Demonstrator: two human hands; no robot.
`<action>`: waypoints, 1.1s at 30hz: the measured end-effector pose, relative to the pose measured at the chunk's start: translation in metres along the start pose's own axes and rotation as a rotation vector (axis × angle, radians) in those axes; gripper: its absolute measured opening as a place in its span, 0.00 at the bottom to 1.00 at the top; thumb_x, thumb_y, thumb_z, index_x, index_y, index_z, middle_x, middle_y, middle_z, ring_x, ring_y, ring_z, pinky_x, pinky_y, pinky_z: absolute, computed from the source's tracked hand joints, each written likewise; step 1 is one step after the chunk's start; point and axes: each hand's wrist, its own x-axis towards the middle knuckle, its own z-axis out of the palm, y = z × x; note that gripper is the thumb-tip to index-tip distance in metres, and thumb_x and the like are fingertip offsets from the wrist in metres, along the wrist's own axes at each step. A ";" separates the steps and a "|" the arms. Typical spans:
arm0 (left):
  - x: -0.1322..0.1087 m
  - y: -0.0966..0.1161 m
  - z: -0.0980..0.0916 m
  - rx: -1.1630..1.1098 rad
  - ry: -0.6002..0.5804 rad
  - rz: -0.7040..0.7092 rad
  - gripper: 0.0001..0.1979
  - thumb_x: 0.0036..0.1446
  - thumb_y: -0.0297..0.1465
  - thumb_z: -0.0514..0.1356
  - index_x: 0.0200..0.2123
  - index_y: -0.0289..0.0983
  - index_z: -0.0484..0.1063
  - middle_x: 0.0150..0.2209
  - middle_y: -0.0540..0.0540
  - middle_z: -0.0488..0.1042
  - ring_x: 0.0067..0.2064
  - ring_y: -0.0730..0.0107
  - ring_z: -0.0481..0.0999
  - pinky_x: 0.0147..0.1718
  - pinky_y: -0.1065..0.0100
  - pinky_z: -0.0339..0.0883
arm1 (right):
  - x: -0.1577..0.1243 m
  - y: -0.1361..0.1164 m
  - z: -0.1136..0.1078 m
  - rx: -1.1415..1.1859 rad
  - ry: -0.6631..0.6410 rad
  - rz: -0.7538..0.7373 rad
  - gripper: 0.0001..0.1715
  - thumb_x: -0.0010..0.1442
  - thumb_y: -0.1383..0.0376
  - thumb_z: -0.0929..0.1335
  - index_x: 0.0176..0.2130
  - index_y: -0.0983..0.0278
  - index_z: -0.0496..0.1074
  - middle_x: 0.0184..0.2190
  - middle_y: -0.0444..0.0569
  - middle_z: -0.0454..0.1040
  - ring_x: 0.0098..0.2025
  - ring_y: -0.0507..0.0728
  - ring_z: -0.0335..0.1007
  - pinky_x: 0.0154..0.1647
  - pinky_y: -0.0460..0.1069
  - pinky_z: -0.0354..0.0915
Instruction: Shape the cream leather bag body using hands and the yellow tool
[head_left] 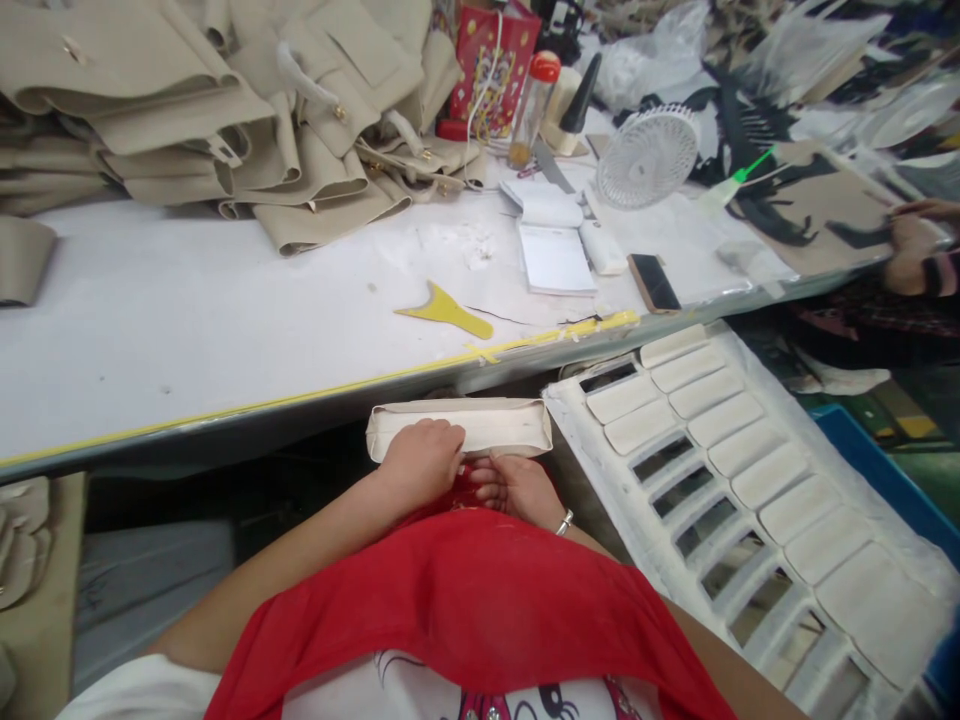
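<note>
Close to my lap is a beige handbag body (504,425), long and boxy, with its open side up and a pale inside showing. My left hand (424,455) is closed over its near rim, left of the middle, with the fingertips reaching inside. At the right part of the same rim, my right hand (525,487) pinches the near wall between thumb and curled fingers. The lower part of the bag body is hidden behind my hands and the red apron (465,590).
A white slotted rack (600,480) with several pale panels slants at my right. On the table (187,320) lie a yellow tool (450,312), a phone (654,282), a notepad (555,255), a small fan (649,155) and piled beige bags (322,200). Another person's hand (911,250) is far right.
</note>
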 end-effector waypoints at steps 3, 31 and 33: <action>-0.002 -0.005 0.000 -0.010 0.001 -0.018 0.11 0.58 0.30 0.48 0.32 0.35 0.69 0.33 0.42 0.73 0.36 0.61 0.71 0.35 0.63 0.64 | 0.001 0.002 0.005 -0.001 0.006 0.008 0.16 0.63 0.63 0.59 0.30 0.69 0.69 0.20 0.46 0.72 0.15 0.47 0.65 0.15 0.41 0.59; -0.041 -0.039 -0.014 0.018 0.062 -0.132 0.11 0.58 0.30 0.50 0.29 0.38 0.71 0.32 0.45 0.73 0.38 0.61 0.69 0.32 0.63 0.58 | 0.014 0.022 0.068 -0.240 -0.219 -0.045 0.22 0.64 0.63 0.54 0.27 0.65 0.69 0.23 0.48 0.73 0.19 0.50 0.68 0.21 0.44 0.64; -0.045 -0.042 -0.015 0.027 0.069 -0.152 0.11 0.57 0.30 0.51 0.29 0.38 0.72 0.34 0.44 0.72 0.39 0.60 0.68 0.32 0.62 0.57 | 0.017 0.027 0.075 -0.275 -0.248 -0.089 0.21 0.63 0.63 0.55 0.26 0.64 0.69 0.25 0.48 0.74 0.21 0.51 0.69 0.22 0.45 0.65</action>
